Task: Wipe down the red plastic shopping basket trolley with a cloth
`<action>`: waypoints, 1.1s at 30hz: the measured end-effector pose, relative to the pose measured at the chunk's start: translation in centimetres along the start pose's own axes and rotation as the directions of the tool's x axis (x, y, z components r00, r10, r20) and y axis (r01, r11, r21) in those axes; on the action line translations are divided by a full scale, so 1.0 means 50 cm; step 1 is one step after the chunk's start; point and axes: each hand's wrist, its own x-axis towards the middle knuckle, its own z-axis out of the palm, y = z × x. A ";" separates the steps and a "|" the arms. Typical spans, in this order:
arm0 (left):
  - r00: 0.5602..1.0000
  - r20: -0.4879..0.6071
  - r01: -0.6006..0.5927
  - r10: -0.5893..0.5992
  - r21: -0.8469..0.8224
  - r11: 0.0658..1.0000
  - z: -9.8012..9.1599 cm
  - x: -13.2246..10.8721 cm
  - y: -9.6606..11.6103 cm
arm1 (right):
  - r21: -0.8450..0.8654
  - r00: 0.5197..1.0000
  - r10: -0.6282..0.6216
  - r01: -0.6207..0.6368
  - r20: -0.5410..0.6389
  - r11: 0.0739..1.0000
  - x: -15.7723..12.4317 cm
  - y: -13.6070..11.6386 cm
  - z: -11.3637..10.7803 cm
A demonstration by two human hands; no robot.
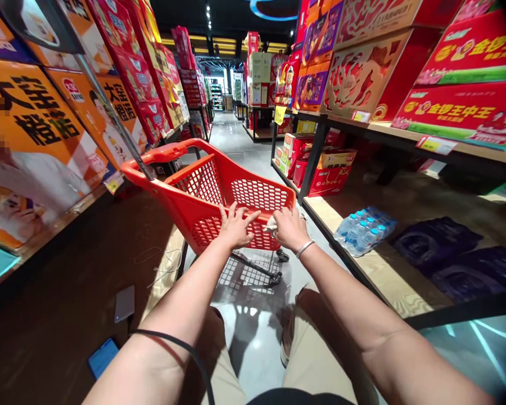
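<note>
A red plastic shopping cart (179,212) with mesh-like side walls stands in the aisle in front of me, its wheels on the shiny floor. My left hand (236,226) rests at the cart's near upper edge with fingers spread, and nothing shows in it. Just to its right, my right hand (290,228) is closed on a crumpled whitish cloth (271,226) at the same edge, by the cart's corner. Part of the cloth is hidden under the fingers. A light band circles my right wrist.
Orange cartons (29,124) line the left shelf; red gift boxes (459,115) fill the right one. Lower right lies a pack of water bottles (362,230) beside dark purple packs (438,242). A phone (125,304) and a blue-screened device (103,357) lie lower left. A black cable (185,343) crosses my left arm.
</note>
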 end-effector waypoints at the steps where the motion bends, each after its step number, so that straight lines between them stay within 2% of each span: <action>1: 1.000 -0.001 -0.003 0.003 -0.011 1.000 0.000 -0.005 -0.004 | 0.019 0.998 -0.056 0.056 0.008 0.998 -0.002 0.006 0.001; 5: 1.000 -0.002 0.006 -0.006 -0.054 0.999 -0.003 -0.014 -0.033 | 0.191 0.959 -0.271 0.252 0.084 0.949 0.006 0.082 -0.001; 8: 1.000 0.002 0.011 -0.011 -0.080 0.997 -0.004 -0.011 -0.048 | 0.318 0.958 -0.284 0.253 0.052 0.914 0.011 0.127 0.008; 10: 1.000 -0.005 0.019 -0.019 -0.092 0.996 -0.005 -0.009 -0.054 | 0.349 0.977 -0.214 0.200 0.003 0.916 0.000 0.123 0.028; 12: 1.000 -0.010 0.028 -0.030 -0.101 0.994 -0.004 -0.010 -0.054 | 0.362 0.989 -0.130 0.145 -0.065 0.921 -0.027 0.094 0.056; 15: 1.000 0.000 0.008 -0.008 -0.116 0.993 -0.002 -0.023 -0.042 | 0.379 0.983 -0.018 0.087 -0.183 0.921 -0.078 0.040 0.097; 17: 0.999 0.011 -0.048 0.050 -0.132 0.990 0.002 -0.036 -0.024 | 0.392 0.973 -0.002 0.095 -0.230 0.915 -0.101 0.023 0.110; 20: 0.995 -0.017 -0.098 0.097 -0.156 0.983 0.011 -0.050 0.007 | 0.411 0.974 -0.087 0.169 -0.210 0.896 -0.104 0.037 0.102; 23: 0.997 -0.044 -0.076 0.070 -0.173 0.982 0.016 -0.049 0.026 | 0.416 0.967 -0.209 0.252 -0.146 0.874 -0.063 0.086 0.079; 25: 0.997 -0.033 -0.068 0.063 -0.187 0.980 0.016 -0.043 0.030 | 0.403 0.967 -0.229 0.256 -0.114 0.879 -0.014 0.126 0.066; 30: 0.998 -0.032 -0.059 0.053 -0.228 0.972 0.015 -0.043 0.027 | 0.299 0.997 -0.067 0.078 -0.049 0.951 0.121 0.197 0.059; 33: 0.997 -0.052 -0.063 0.051 -0.257 0.964 0.021 -0.052 0.025 | 0.226 0.998 -0.014 0.028 -0.065 0.974 0.149 0.205 0.062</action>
